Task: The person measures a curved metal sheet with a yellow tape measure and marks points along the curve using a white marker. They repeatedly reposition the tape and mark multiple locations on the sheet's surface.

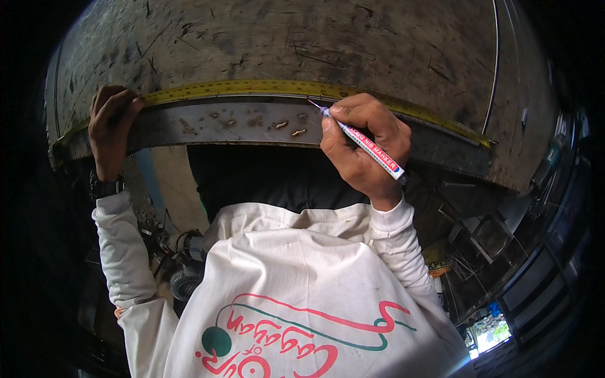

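Nearest is the person's white long-sleeved shirt [296, 264], with a coloured print across its front. A dark band [108, 187] circles the left wrist.

Beyond it, the right hand [360, 142] is closed in a writing grip around a white and red marker [379, 155]. The marker slants, its back end toward the person and its thin nib pointing away and to the left. The nib is at the pale line just under the tape; whether it touches is too fine to tell.

The left hand [112, 132] is at the left part of the work, fingers bent and thumb at the tape. I cannot tell whether it pinches the tape or only presses it down.

Running across under both hands, along the near edge of the surface [283, 44], is a long grey metal strip [208, 129] with brown, burnt-looking spots. Just past it lies the yellow tape measure [252, 87], stretched out along the strip.

The step in hand looks like marking off a length against the tape. The next move seems to call for a steady left hand and a short, light stroke of the nib at the chosen point.

Farther off, at the right, a thin rod [496, 63] lies on the surface.
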A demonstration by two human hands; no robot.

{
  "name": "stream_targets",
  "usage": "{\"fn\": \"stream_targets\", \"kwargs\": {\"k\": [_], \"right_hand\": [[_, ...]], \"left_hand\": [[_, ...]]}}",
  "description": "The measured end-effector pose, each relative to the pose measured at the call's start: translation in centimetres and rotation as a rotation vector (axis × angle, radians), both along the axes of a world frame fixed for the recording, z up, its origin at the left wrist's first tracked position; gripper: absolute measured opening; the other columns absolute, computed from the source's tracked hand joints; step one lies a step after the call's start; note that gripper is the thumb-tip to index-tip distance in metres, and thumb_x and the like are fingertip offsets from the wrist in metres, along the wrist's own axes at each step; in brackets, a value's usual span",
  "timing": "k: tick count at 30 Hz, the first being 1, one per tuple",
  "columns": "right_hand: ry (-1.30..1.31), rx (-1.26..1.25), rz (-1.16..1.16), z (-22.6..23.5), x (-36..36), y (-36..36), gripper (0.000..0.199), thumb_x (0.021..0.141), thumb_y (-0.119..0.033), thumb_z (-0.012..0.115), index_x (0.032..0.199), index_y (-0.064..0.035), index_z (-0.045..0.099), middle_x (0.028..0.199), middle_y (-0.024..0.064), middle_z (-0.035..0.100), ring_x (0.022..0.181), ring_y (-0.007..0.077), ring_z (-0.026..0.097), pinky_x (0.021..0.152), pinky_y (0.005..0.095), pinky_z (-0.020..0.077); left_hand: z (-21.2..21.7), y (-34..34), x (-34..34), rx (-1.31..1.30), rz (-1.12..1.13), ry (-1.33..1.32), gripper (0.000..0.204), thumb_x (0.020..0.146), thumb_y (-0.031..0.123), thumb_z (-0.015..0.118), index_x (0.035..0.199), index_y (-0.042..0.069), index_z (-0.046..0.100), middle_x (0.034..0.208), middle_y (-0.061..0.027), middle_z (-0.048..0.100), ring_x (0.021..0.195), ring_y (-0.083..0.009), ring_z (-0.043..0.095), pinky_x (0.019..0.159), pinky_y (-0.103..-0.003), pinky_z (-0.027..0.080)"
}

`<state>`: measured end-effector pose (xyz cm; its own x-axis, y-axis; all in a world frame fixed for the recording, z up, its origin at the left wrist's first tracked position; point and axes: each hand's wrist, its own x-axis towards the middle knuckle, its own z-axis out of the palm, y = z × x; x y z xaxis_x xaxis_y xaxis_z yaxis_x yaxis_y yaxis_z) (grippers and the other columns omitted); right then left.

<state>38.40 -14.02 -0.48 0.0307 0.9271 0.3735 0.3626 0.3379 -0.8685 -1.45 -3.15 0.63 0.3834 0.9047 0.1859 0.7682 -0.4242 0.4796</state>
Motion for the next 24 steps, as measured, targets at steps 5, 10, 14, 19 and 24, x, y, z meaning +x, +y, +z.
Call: {"fn": "stream_targets", "kwargs": {"k": [5,10,14,19,24], "right_hand": [[0.203,-0.127,-0.035,0.5,0.4,-0.9,0.017,0.079,0.002,0.076,0.092,-0.0038,0.067,0.086,0.0122,0.072,0.072,0.0171,0.072,0.065,0.029,0.0581],[0.264,-0.156,-0.065,1.0,0.8,-2.1,0.02,0.083,0.002,0.074,0.099,-0.0013,0.064,0.092,0.0134,0.072,0.081,0.0177,0.072,0.072,0.0303,0.0586],[0.234,-0.139,-0.06,0.6,0.5,-2.0,0.017,0.083,0.001,0.073,0.097,-0.0014,0.063,0.089,0.0131,0.072,0.077,0.0166,0.072,0.069,0.0293,0.0584],[0.207,-0.116,0.002,1.4,-2.4,0.0,0.015,0.081,0.001,0.075,0.092,-0.0022,0.065,0.086,0.012,0.071,0.069,0.0151,0.071,0.061,0.027,0.0576],[0.051,-0.067,0.018,0.4,-3.2,0.6,0.015,0.085,-0.005,0.078,0.093,-0.0042,0.066,0.087,0.0127,0.072,0.075,0.0201,0.076,0.063,0.0304,0.0619]], "left_hand": [[0.2,0.0,0.4,0.035,-0.007,0.028,0.016,0.087,0.011,0.078,0.098,0.001,0.072,0.101,-0.0088,0.065,0.098,-0.0258,0.061,0.092,-0.037,0.046],[0.4,0.1,0.2,0.022,-0.017,0.033,0.016,0.087,0.014,0.078,0.097,0.003,0.073,0.1,-0.0086,0.065,0.099,-0.026,0.062,0.093,-0.037,0.045],[0.6,-0.1,0.5,0.017,-0.016,0.017,0.016,0.088,0.016,0.078,0.097,0.004,0.073,0.099,-0.0079,0.066,0.097,-0.0257,0.062,0.093,-0.038,0.045],[0.4,0.3,0.3,0.042,-0.045,0.01,0.015,0.089,0.017,0.077,0.098,0.006,0.075,0.098,-0.0062,0.066,0.096,-0.0246,0.062,0.094,-0.039,0.045],[0.2,0.2,-0.1,0.053,-0.04,0.024,0.013,0.088,0.016,0.078,0.097,0.007,0.076,0.097,-0.0053,0.067,0.096,-0.0235,0.062,0.094,-0.038,0.045]]}}
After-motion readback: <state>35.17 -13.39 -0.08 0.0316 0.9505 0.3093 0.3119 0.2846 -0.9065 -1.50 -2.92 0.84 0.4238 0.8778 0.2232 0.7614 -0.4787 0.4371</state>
